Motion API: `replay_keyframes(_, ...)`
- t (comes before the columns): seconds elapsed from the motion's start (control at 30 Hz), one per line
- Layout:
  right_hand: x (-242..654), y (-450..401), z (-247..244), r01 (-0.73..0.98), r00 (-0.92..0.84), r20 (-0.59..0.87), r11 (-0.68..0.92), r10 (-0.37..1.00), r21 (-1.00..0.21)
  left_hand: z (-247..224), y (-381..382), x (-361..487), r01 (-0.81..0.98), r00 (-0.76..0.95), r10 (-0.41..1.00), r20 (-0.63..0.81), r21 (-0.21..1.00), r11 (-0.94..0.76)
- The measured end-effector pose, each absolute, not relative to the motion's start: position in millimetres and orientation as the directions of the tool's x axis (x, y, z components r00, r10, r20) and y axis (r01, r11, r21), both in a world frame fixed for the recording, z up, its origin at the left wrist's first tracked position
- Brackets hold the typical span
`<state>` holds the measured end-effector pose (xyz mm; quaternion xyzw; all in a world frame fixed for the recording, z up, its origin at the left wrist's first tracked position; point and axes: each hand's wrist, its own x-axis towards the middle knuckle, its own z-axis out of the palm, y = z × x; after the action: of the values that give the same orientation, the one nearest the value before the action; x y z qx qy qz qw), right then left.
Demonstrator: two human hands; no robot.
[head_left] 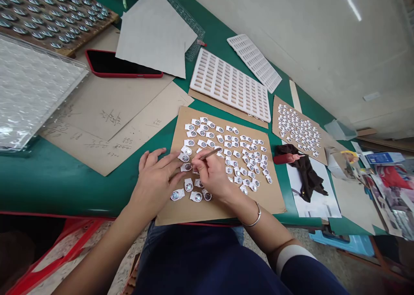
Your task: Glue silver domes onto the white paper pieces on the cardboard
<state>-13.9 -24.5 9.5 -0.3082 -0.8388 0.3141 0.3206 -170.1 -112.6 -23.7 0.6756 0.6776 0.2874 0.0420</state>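
My left hand (153,176) lies at the left edge of a brown cardboard sheet (168,215). Its fingers are stretched out and apart, with the index finger and thumb beside a small white tag carrying a round silvery piece (186,167). Pinched in my right hand (213,174) is a slim metal tool (211,153), probably tweezers. Its lower tip is hidden by the fingers near that same tag. Many similar tags (198,196) are spread over the cardboard around both hands; my right hand covers some.
Behind the cardboard stands a white slotted tray (229,86), with another tray (255,62) beyond. A red-edged phone (123,68) lies left under white paper (155,36). Rightward are a second tagged cardboard (276,122), a red bottle (285,158) and dark cloth (307,174).
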Motion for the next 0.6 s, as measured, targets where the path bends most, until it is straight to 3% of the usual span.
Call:
replay_keyframes(0.13, -15.3, -20.5, 14.9, 0.322, -0.560, 0.311, 0.548, 0.768, -0.772, -25.2, -114.6, -170.7, 0.886, -0.071, 0.929, 0.363, 0.451, -0.109)
replay_keyframes(0.37, -27.8, -14.1, 7.4, 0.347, -0.525, 0.378, 0.597, 0.763, -0.723, -25.7, -114.4, -168.8, 0.912, -0.025, 0.926, 0.378, 0.388, -0.134)
replay_keyframes(0.6, -28.1, -16.1, 2.3, 0.373, -0.530, 0.401, 0.630, 0.747, -0.681, -24.5, -115.0, -168.2, 0.904, -0.024, 0.931, 0.364, 0.406, -0.135)
